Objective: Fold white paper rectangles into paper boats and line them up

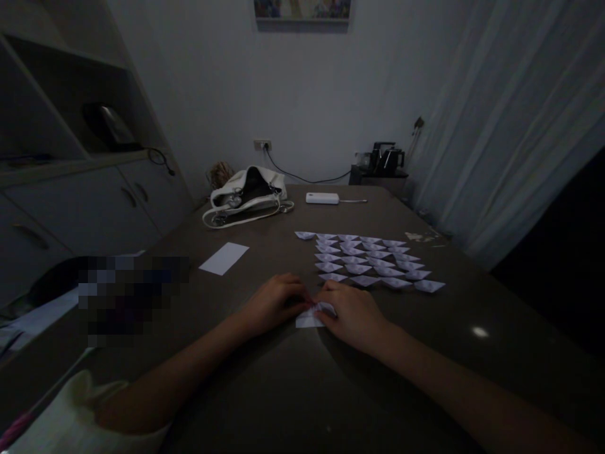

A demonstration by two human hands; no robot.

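A small piece of folded white paper (308,319) lies on the brown table in front of me, with both hands on it. My left hand (280,301) pinches its upper left part, the fingertips meeting those of the other hand. My right hand (352,314) grips the paper's right side, thumb below and fingers curled over the top. The fingers hide part of the folds. Just beyond my hands, folded paper boats (352,260) stand in several rows. To the left lies a flat white sheet of paper (224,258).
A white handbag (250,192) sits at the table's far left, and a white power bank (322,198) with a short cable lies near the back edge. Black kettles (388,159) stand beyond the far right corner. Papers (47,315) lie at the left, beside a blurred-out patch.
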